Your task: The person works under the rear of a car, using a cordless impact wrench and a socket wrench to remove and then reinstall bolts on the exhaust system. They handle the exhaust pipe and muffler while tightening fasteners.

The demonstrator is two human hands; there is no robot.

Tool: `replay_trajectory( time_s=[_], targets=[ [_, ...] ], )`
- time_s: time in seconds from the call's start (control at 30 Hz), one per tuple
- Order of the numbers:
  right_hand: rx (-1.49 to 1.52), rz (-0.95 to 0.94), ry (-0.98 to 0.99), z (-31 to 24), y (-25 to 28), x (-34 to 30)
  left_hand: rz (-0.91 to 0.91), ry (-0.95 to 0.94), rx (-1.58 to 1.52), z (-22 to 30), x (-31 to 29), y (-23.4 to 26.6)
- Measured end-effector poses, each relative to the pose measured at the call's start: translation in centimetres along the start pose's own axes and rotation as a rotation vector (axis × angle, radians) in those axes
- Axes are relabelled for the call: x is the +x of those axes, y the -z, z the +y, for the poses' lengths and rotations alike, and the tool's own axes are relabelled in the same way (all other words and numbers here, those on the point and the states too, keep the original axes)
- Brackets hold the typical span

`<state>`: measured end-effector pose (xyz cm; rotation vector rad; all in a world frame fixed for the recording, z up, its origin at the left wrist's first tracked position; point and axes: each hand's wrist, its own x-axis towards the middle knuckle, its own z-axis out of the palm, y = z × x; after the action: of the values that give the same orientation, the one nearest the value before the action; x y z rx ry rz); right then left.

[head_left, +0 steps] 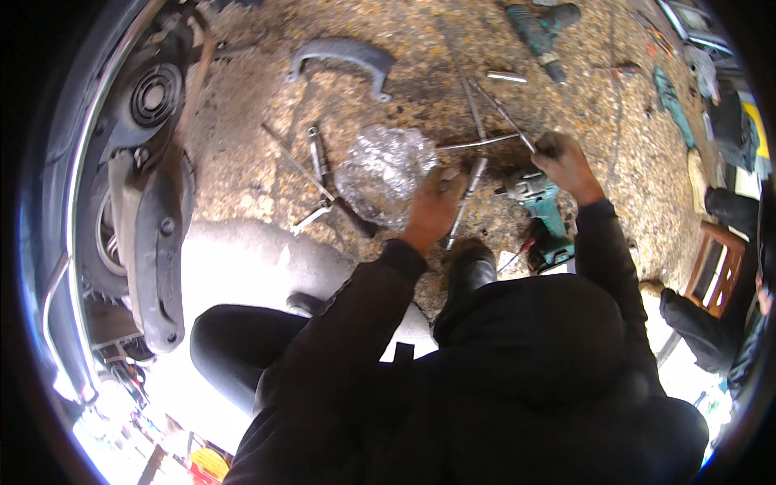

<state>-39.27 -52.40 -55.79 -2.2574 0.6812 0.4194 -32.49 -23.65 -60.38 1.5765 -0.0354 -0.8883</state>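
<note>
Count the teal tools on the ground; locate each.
3: a drill at the top, a pistol-shaped driver beside the right hand, and a long tool at the far right. Others may be hidden.

Bright light overexposes the near-left floor (pixel 218 267). Clear plastic (pixel 380 174) returns glare. Dark clothing (pixel 517 364) loses detail. Fisheye distortion bends outer edges; corners are black.

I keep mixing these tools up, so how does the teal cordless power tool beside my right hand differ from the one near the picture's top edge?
The near power tool points its nose leftward; the far power tool points its nose down the picture, toward you.
The near tool lies close to your right hand; the far tool lies apart from both hands.
Both are teal and dark and lie on the speckled ground.
</note>
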Motion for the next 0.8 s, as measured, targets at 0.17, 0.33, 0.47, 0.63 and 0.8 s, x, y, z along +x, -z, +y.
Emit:
replay_trajectory(
  time_s=[0.17,0.33,0.47,0.63,0.8],
  targets=[
    [0.784,-0.167,-0.063,-4.7,-8.9,-7.0,0.017,0.064,-0.374,3.2,-1.1,-1.7],
    [0.835,-0.384,0.050,-5.4,-13.9,-7.3,0.154,0.168,-0.307,2.4,-0.9,-1.1],
    [0.588,-0.330,0.217,-6.1,-13.4,-6.3,0.209,0.131,-0.256,1.5,-0.4,-0.2],
    [0.033,-0.131,0.572,-10.4,-10.6,-0.5,0.460,0.169,-0.560,2.4,-0.5,4.3],
    [-0.207,-0.054,0.935,-19.5,-16.7,7.8,0.639,0.040,-0.612,4.2,-2.7,10.5]
  ],
)
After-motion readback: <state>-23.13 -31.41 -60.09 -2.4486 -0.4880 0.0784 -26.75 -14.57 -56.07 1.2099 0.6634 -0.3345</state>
